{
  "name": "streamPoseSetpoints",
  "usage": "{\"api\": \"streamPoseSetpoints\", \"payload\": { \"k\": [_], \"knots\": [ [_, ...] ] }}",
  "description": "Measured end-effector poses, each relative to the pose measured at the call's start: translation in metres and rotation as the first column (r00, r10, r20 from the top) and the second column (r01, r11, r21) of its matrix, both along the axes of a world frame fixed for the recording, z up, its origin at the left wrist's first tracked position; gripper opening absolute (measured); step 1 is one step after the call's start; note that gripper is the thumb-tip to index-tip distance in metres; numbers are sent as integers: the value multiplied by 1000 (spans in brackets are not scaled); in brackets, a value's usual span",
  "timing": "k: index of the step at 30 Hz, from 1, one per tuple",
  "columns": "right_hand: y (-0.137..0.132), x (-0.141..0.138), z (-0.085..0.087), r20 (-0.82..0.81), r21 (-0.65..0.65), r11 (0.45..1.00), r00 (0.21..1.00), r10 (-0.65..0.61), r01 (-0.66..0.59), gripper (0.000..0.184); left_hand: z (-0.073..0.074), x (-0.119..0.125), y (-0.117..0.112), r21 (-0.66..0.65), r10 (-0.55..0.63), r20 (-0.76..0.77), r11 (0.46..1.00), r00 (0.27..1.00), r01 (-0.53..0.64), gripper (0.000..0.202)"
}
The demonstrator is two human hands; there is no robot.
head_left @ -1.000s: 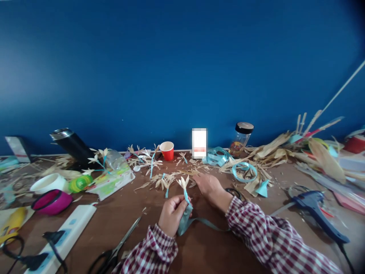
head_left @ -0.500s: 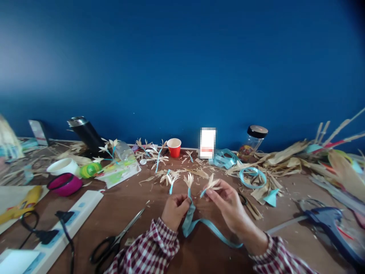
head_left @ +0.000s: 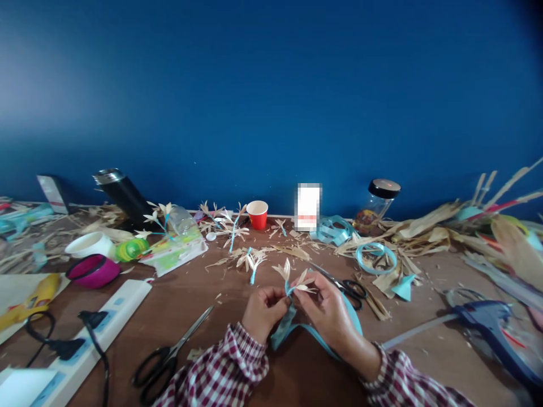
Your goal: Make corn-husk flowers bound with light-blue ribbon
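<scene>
My left hand pinches the blue-wrapped stem of a corn husk flower that stands upright with pale petals. A second husk flower is in the fingertips of my right hand, tilted to the right, its stem meeting the first flower's stem. From under my left fingers hangs a light-blue ribbon, looping beneath and behind my right hand. Just beyond my hands a small blue-stemmed husk flower lies on the table. Black-handled scissors rest behind my right hand, partly hidden by it.
Another pair of scissors lies left of my left sleeve, beside a white power strip. A blue glue gun is at right. Along the wall stand a red paper cup, a lidded jar, ribbon rolls and husk scraps.
My right hand has moved left, bringing its flower against the stem of the one in my left hand. The scissors behind my right hand now show more.
</scene>
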State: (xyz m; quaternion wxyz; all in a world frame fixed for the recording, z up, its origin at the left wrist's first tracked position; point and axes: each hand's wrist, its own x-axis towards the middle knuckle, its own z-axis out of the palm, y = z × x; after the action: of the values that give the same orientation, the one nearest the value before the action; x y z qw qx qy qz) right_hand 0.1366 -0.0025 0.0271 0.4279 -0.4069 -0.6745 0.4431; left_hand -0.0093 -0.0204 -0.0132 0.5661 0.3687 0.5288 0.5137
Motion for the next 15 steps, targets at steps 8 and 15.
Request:
{"api": "streamPoseSetpoints", "payload": {
  "k": [8,15],
  "knots": [
    [1,2,-3,70,59,998,997,-39,35,5,4,-2,-1,-25,-98,103,995,990,101,22],
    [0,2,-9,12,17,1000,1000,-26,25,7,2,-2,1,-83,-40,179,995,983,56,23]
  ]
}}
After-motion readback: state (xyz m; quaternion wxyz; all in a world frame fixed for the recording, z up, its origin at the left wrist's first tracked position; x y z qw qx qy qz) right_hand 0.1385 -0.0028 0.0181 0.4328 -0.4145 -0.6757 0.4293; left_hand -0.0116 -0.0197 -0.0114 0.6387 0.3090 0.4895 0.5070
